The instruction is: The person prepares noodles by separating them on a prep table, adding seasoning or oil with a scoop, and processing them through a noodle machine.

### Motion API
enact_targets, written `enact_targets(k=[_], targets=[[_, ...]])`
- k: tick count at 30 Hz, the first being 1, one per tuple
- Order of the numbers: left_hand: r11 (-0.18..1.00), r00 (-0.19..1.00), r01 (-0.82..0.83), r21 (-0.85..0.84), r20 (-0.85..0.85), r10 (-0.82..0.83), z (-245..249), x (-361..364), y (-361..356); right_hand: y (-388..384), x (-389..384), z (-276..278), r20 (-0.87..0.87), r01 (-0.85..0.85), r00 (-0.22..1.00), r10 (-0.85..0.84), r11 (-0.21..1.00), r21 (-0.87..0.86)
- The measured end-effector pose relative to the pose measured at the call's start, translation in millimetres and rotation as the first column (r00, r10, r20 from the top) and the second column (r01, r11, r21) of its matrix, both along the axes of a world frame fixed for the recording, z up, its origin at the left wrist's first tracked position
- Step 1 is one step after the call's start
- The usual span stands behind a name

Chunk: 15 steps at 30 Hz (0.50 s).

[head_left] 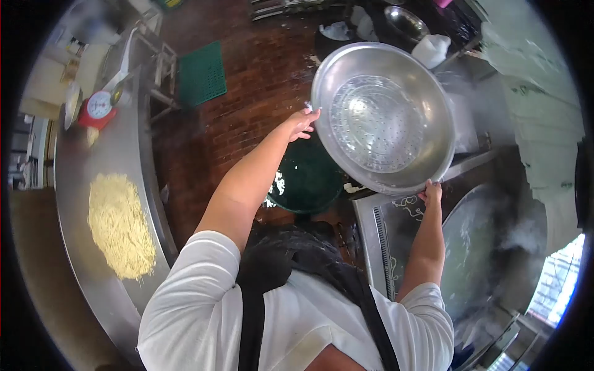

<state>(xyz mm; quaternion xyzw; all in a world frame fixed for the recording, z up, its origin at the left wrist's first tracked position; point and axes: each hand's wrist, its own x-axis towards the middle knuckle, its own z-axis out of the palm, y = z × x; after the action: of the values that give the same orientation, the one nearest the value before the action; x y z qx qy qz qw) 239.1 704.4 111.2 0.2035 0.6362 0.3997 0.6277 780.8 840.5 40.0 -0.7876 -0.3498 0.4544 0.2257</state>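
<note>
A large metal basin (pixel 377 117) with a perforated bottom is tilted in front of me, above the corner of the steel stove top. My right hand (pixel 431 191) grips its lower right rim, the fingers partly hidden by the basin. At the left rim, my left hand (pixel 300 125) has its fingers apart, with the fingertips at or very near the metal; firm contact cannot be made out. Below the basin's left side stands a round dark green tub (pixel 309 176). Pale noodle strands (pixel 411 206) lie on the stove top beneath the basin.
On the left, a steel table (pixel 80 213) bears a heap of yellow noodles (pixel 122 227) and a red scale (pixel 99 108). A large steaming vat (pixel 473 247) stands at the right. Farther off are a green mat (pixel 203 74), a white container (pixel 431 51) and another metal bowl (pixel 405 21).
</note>
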Motion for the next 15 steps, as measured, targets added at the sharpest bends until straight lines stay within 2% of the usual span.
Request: enact_targets(k=[2,3,4,5,6,7,8,9,10,11,12,13,14,15], targets=[[0.995,0.979,-0.094,0.036,0.187,0.086,7,-13,-20,9,5,-9,0.074,0.003,0.997,-0.005,0.999,0.033],[0.980,0.969,-0.162,0.114,0.205,0.137,19,-16,-36,15,6,-10,0.188,-0.043,0.982,0.030,0.997,0.068],[0.969,0.951,-0.188,0.162,0.278,0.138,21,-24,-53,31,21,-27,0.140,-0.023,0.990,0.021,1.000,0.017],[0.952,0.927,-0.224,0.210,0.346,0.142,23,-37,-73,54,44,-46,0.136,-0.166,0.974,0.183,0.977,-0.131],[0.928,0.900,-0.271,0.256,0.411,0.149,25,-49,-98,49,22,-28,0.435,-0.186,0.860,0.266,0.958,-0.219],[0.897,0.874,-0.344,0.278,0.444,0.198,36,-60,-127,46,-9,6,0.680,-0.193,0.647,0.345,0.937,-0.292],[0.857,0.847,-0.415,0.305,0.473,0.241,40,-72,-159,37,-51,43,0.848,-0.191,0.355,0.393,0.919,-0.346],[0.814,0.814,-0.489,0.313,0.499,0.297,44,-84,-195,27,-88,66,0.869,-0.371,0.347,0.353,0.902,-0.218],[0.759,0.775,-0.565,0.323,0.523,0.354,48,-97,-232,20,-121,74,0.879,-0.542,0.357,0.317,0.836,-0.081],[0.702,0.738,-0.636,0.321,0.519,0.432,50,-108,-273,35,-136,38,0.852,-0.767,0.391,0.349,0.636,0.092],[0.623,0.689,-0.706,0.337,0.530,0.494,52,-118,-317,60,-168,-4,0.814,-0.887,0.420,0.401,0.372,0.274],[0.523,0.618,-0.781,0.341,0.539,0.573,53,-128,-363,16,-249,9,0.470,-0.793,0.593,0.654,0.372,0.483],[0.421,0.545,-0.838,0.347,0.563,0.621,53,-139,-408,-43,-331,43,0.436,-0.859,0.452,0.778,0.249,0.448],[0.304,0.461,-0.884,0.354,0.567,0.683,57,-146,-452,-109,-411,67,0.303,-0.887,0.294,0.907,0.140,0.441]])
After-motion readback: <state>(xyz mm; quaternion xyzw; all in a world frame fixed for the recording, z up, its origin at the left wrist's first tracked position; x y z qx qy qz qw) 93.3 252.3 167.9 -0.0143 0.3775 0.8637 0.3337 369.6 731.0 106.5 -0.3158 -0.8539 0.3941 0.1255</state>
